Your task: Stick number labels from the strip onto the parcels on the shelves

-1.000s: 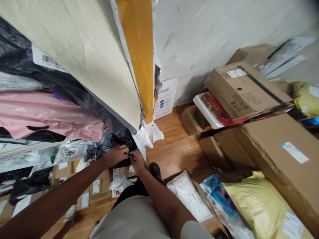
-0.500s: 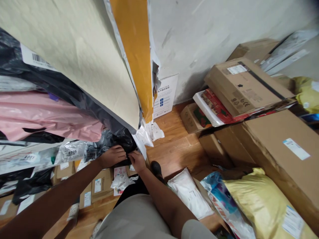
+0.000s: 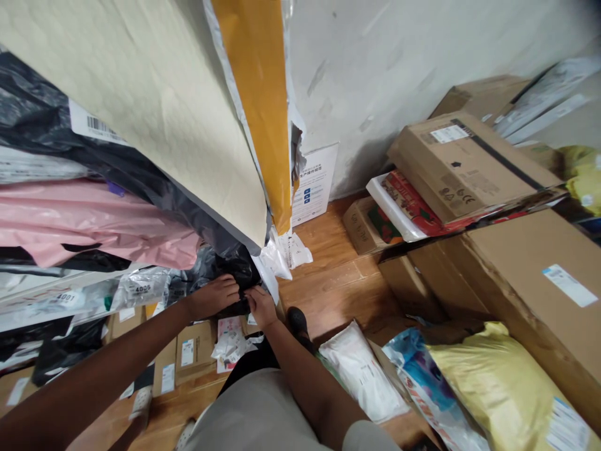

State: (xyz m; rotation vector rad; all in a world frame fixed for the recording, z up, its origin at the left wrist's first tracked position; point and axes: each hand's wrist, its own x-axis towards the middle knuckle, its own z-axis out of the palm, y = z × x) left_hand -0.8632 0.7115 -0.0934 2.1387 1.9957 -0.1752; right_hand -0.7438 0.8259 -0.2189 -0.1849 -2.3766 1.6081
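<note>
Both hands are at a crumpled black plastic bag [image 3: 245, 268] at the shelf's right end. My left hand [image 3: 220, 293] has its fingers bent together on the bag's front. Close beside it, my right hand [image 3: 261, 305] pinches the bag's edge. The fingertips nearly meet, and what lies under them is partly hidden. Just left of the hands are clear bags with number labels, one a 4005 bag [image 3: 143, 287]. Above hang a pink plastic parcel [image 3: 98, 216] and a large cream envelope [image 3: 154, 106].
Several cardboard boxes [image 3: 539, 250] stack up on the right. A yellow parcel [image 3: 507, 382] and a white parcel [image 3: 364, 369] lie near my right arm. More boxes [image 3: 196, 354] sit below the shelf. Another person's light shoe [image 3: 141, 401] shows at lower left. A printed sign [image 3: 315, 185] leans on the wall.
The view has shifted slightly, so everything sits a little further right. Both hands stay on the black plastic bag with almost the same grip.
</note>
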